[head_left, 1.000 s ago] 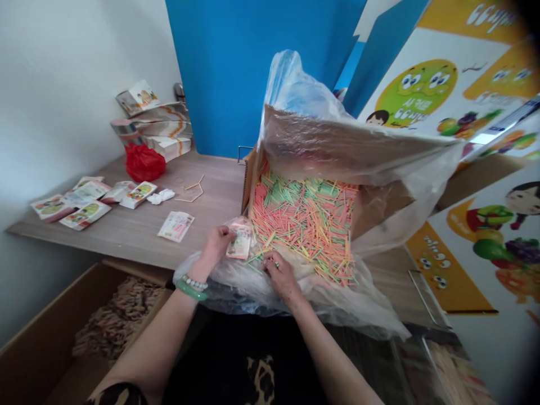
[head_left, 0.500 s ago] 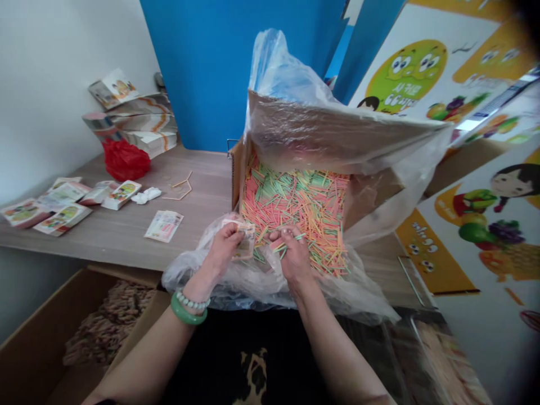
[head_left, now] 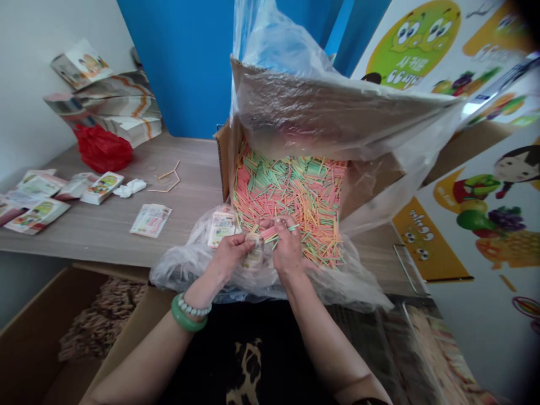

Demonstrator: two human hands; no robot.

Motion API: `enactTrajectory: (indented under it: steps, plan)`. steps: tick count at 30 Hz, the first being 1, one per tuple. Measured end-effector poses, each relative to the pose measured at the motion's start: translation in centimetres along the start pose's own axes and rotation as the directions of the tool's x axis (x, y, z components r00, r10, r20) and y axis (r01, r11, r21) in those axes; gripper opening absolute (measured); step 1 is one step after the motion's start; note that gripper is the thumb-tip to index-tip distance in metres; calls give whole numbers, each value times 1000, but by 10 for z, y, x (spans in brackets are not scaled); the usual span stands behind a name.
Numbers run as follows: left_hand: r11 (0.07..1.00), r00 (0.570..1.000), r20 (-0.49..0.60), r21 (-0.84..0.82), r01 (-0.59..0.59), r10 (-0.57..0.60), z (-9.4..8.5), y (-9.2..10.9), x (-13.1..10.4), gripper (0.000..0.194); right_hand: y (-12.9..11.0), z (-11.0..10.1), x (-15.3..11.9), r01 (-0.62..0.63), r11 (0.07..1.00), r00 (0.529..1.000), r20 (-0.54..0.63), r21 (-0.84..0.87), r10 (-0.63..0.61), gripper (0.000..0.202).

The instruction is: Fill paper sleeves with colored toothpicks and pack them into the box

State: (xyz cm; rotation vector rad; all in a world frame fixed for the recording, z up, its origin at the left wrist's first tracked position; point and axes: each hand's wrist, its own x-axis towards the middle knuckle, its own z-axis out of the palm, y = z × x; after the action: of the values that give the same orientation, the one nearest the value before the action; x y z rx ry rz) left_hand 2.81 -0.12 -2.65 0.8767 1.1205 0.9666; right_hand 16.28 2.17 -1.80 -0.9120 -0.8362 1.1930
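Observation:
My left hand (head_left: 231, 254) pinches a small clear printed packet (head_left: 254, 254) at its edge, close to the other hand. Between the fingers of my right hand (head_left: 288, 243) is a small bundle of thin coloured sticks (head_left: 269, 232), pink and green. Both hands are over the front of a cardboard box (head_left: 224, 163) lined with clear plastic and filled with loose sticks (head_left: 291, 191) in pink, green, yellow and orange. Just left of the packet, a stack of printed packets (head_left: 222, 226) lies on the plastic liner (head_left: 185, 261). The packet's opening is too small to make out.
On the grey table (head_left: 194, 169) at left are another packet stack (head_left: 151, 220), a crumpled tissue (head_left: 130, 188), small printed boxes (head_left: 101, 187) and a red plastic bag (head_left: 104, 149). Below left stands an open carton (head_left: 37, 320) with many filled packets. Printed cartons (head_left: 439, 242) rise at right.
My left hand has moved right with a packet, nearer to the sticks in my right hand. The packet stack on the liner now shows clear of the fingers. The camera view has shifted slightly.

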Motion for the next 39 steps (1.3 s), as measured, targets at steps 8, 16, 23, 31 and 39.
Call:
enactTrajectory:
  steps: [8, 16, 23, 31, 39]
  plan:
    - [972, 998, 1, 228, -60, 61, -5, 2, -3, 31, -15, 2, -1, 93, 993, 995, 49, -76, -90, 12]
    - [956, 998, -34, 290, -38, 50, -4, -2, -7, 29, -27, 11, -6, 93, 995, 985, 152, -34, -86, 11]
    - [962, 998, 16, 265, -64, 62, -4, 3, -4, 34, -32, 11, -13, 115, 989, 952, 293, -96, -82, 12]
    - [976, 997, 76, 214, -47, 31, -3, 5, -6, 28, -22, -2, -8, 11, 996, 973, 231, -91, 10, 10]
    - [973, 985, 174, 222, -63, 24, -8, 6, -3, 28, -17, -7, 0, -121, 989, 954, 265, -85, 139, 15]
